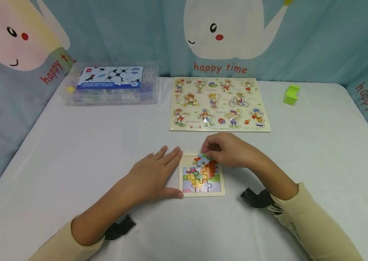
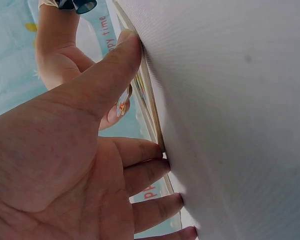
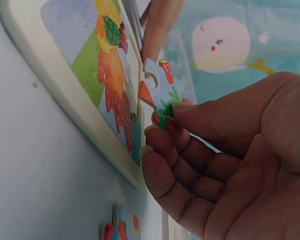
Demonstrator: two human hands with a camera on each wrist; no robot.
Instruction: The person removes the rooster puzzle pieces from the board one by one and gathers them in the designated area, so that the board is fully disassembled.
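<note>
A small square jigsaw tray point(image 1: 205, 194) with a pale wooden rim lies on the white table, its lower rows filled with joined picture pieces. Between thumb and fingers, my right hand point(image 1: 231, 149) pinches a light-blue puzzle piece point(image 3: 162, 90) with green leaves and a red shape. That piece is tilted over the tray's upper part. My left hand point(image 1: 149, 177) lies palm down at the tray's left side, fingers straight, with thumb near the lower left corner and fingertips at the upper left. Under the right hand, another loose puzzle piece point(image 3: 127, 225) shows in the right wrist view.
Behind the tray lies a large wooden board point(image 1: 219, 103) with sports figures. A clear plastic case point(image 1: 112, 96) with a blue label stands at the back left, and a bright green block point(image 1: 291, 95) at the back right. A printed curtain point(image 1: 131, 36) hangs behind.
</note>
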